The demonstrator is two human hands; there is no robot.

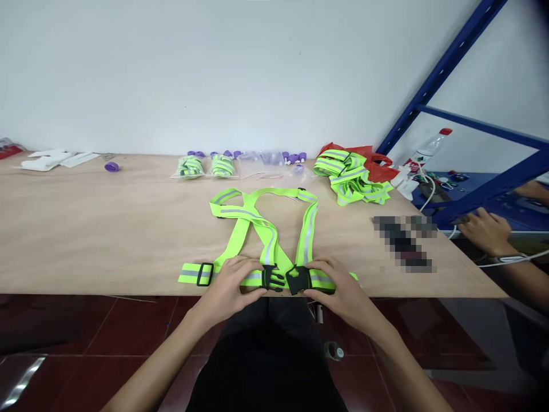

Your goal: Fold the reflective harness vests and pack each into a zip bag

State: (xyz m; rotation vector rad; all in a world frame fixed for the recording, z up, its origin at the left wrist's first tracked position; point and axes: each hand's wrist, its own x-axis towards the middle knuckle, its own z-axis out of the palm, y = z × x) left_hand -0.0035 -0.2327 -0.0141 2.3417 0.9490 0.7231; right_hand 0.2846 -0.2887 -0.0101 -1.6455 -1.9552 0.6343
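Observation:
A yellow-green reflective harness (241, 213) with grey stripes lies spread on the table near its front edge. My left hand (234, 286) grips its strap beside the black pronged buckle half (273, 278), thumb below and fingers above. On the right, my right hand (337, 286) holds the strap at the black socket buckle half (298, 280). The two buckle halves are apart, with a small gap between them. Left of my left hand, a strap end carries a black slider (205, 274).
Along the wall are two bagged harnesses (190, 166), purple rolls (293, 158) and a pile of green straps (358, 180) by a red bag (377, 164). A blue metal frame (437, 74), a bottle (429, 150) and another person's hand (486, 230) are at the right.

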